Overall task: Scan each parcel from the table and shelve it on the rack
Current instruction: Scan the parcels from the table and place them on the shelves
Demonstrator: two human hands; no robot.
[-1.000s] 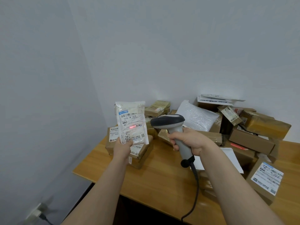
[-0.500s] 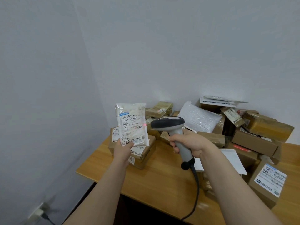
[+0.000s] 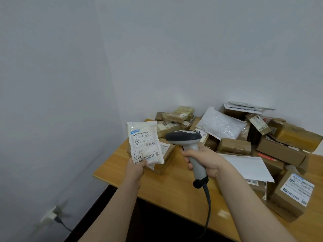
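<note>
Wood desk [image 3: 167, 193] in a white-walled corner, boxes [image 3: 234, 145] piled at the back. I see left hand [image 3: 137, 167] fingers [image 3: 142, 162] pinching the parcel [image 3: 145, 142] by its bottom edge, upright over the desk's left end. Right hand [image 3: 204, 159] fingers [image 3: 186, 154] are curled round the scanner [image 3: 185, 138] grip, head just beside the parcel.

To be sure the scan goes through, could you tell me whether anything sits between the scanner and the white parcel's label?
Nothing visible does. The left hand grips the white parcel by its lower edge, label towards the camera, and the scanner in the right hand sits just right of it with only air between.
</note>
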